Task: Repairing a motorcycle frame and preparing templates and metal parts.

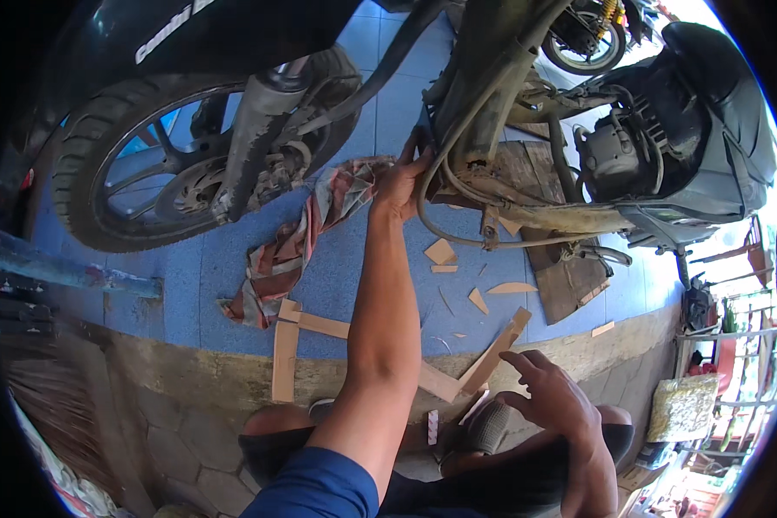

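Note:
My left hand (399,186) reaches up to the scooter's stripped front frame (492,104), its fingers closed around a dark part at the frame's left side, which is mostly hidden by the hand. My right hand (548,397) hangs over my right knee, fingers apart and empty, just below a bent tan cardboard strip (501,345). More cardboard strips (283,363) and several small cut scraps (479,300) lie on the blue tiles. A crumpled striped cloth (272,259) lies left of my left arm.
The front wheel (78,190) stands at left, the engine (609,151) at right. A dark worn board (561,276) lies under the frame. The tiled step's edge (224,367) crosses before my knees. A rack with goods (695,406) is at far right, another motorcycle wheel (583,47) behind.

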The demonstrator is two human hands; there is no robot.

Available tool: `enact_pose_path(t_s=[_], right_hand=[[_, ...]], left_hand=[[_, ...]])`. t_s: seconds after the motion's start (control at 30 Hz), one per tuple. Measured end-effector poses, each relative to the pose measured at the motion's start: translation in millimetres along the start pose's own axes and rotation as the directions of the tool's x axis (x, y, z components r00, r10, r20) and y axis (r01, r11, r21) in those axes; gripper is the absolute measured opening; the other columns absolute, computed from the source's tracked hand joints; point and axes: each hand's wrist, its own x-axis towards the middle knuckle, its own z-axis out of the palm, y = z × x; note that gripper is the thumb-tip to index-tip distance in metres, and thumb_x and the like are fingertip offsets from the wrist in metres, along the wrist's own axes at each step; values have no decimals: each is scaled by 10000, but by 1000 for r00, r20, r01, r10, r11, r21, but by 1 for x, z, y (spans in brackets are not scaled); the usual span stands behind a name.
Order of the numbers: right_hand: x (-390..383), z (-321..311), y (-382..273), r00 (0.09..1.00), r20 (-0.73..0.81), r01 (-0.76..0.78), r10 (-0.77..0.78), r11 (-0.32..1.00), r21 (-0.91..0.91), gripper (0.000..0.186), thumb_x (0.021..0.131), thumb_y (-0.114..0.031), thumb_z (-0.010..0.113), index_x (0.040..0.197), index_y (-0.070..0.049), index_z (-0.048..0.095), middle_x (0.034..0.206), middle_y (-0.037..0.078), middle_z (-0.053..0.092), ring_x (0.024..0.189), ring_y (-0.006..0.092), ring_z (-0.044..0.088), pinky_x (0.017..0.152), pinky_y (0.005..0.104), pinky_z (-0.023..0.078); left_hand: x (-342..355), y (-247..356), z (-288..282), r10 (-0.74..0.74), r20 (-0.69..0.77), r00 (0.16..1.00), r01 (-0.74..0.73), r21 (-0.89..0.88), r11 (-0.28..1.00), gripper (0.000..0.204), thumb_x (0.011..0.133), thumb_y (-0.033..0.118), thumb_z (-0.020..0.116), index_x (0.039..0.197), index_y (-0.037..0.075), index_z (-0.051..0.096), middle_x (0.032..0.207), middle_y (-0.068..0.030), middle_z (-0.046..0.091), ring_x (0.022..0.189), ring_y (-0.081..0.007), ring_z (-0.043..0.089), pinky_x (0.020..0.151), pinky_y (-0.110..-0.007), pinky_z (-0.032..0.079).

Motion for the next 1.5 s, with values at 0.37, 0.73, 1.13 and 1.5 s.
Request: enact_pose_path(t_s=[0.37, 0.73, 1.13, 1.5], right_hand=[[11, -5, 14, 993, -54, 103, -102, 994, 25, 565, 893, -255, 715, 1385, -74, 502, 1190, 233, 606, 1022, 438, 655, 891, 488, 536], [52, 2, 7, 927, -261, 300, -269, 950, 85, 523, 900, -259, 706, 1347, -54, 528, 1219, 229, 590, 1057, 436, 636, 897, 492, 531], [69, 14, -30, 871, -343, 362, -351, 931, -34, 486, 880, -237, 733, 1285, -34, 559, 1272, 196, 564, 1132, 409, 604, 914, 475, 534], [78, 13, -36, 885, -321, 328, -337, 941, -84, 516, 861, -252, 762, 1303, -60, 575, 1293, 190, 562, 1114, 400, 619, 917, 461, 528]], left_hand=[[5, -7, -26, 49, 130, 990, -54, 37, 998, 582, 927, 192, 705, 1447, 84, 466, 1247, -126, 654, 1124, -243, 644, 911, -400, 558], [7, -27, -9, 145, 273, 951, -122, -99, 988, 444, 1026, 351, 542, 1321, 20, 570, 1283, -138, 647, 1149, -285, 646, 979, -435, 561], [-2, -13, -39, -67, 135, 989, 87, -145, 986, 525, 999, 484, 521, 1207, 23, 661, 1142, -114, 708, 1001, -228, 698, 850, -350, 580], [-33, -12, -58, 5, -5, 1000, -6, -228, 974, 533, 1000, 475, 518, 1323, 58, 592, 1294, -106, 653, 1170, -265, 638, 1012, -402, 518]])
